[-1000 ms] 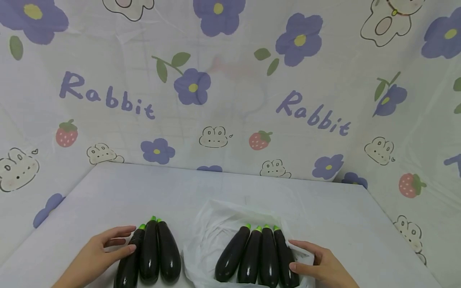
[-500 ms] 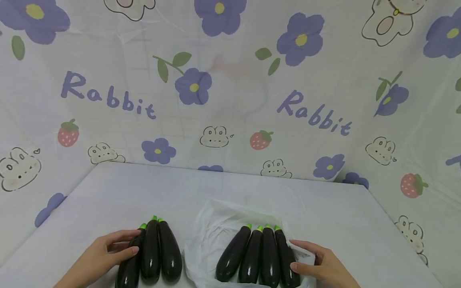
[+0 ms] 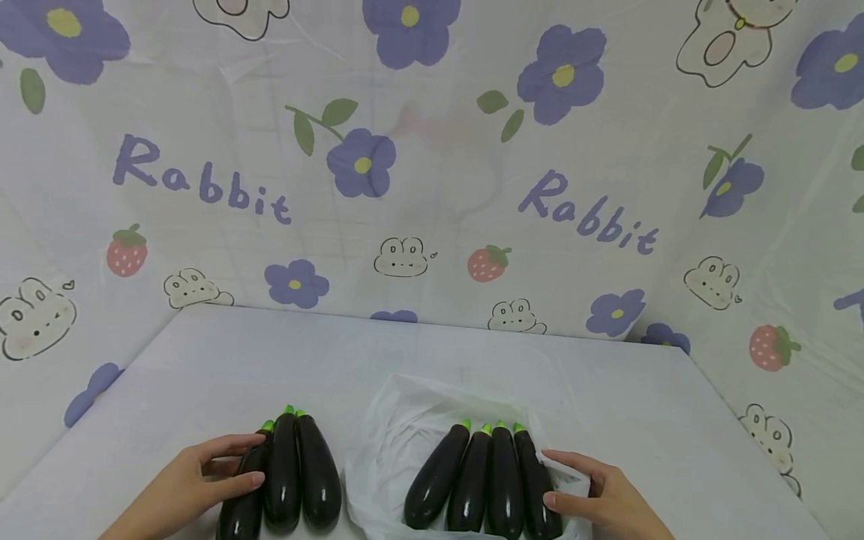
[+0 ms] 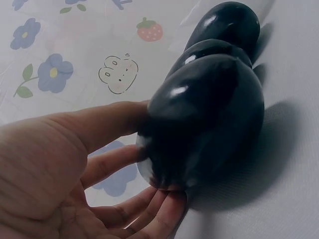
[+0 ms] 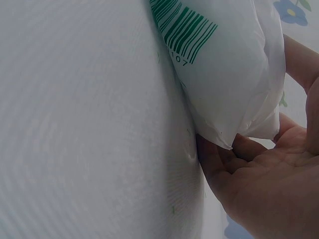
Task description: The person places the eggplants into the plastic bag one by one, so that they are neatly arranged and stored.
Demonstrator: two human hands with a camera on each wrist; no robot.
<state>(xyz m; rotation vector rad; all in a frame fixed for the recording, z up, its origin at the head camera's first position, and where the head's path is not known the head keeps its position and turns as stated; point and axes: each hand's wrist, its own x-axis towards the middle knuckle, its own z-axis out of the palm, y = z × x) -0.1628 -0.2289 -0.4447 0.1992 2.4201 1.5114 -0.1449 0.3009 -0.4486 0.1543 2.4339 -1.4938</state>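
Three glossy dark eggplants with green stem ends lie side by side at the front left in the head view. My left hand [image 3: 192,480] grips the leftmost eggplant [image 3: 241,510], its thumb across the top and fingers round the far side. The left wrist view shows that eggplant's [image 4: 214,109] blunt end close up. To the right, several more eggplants [image 3: 466,480] lie in a row inside a thin white plastic bag [image 3: 378,461] with its mouth spread. My right hand [image 3: 610,491] holds the bag's right edge, thumb against the rightmost eggplant. Green barcode print shows on the bag [image 5: 234,74].
Everything lies on a white-covered table [image 3: 270,352]. Behind it hangs a white curtain [image 3: 445,202] printed with purple flowers, strawberries and rabbits. The table's right edge slopes down beside the curtain.
My left hand has moved slightly right and its thumb has slid further across the leftmost eggplant. My right hand, the bag and the other eggplants stay where they were.
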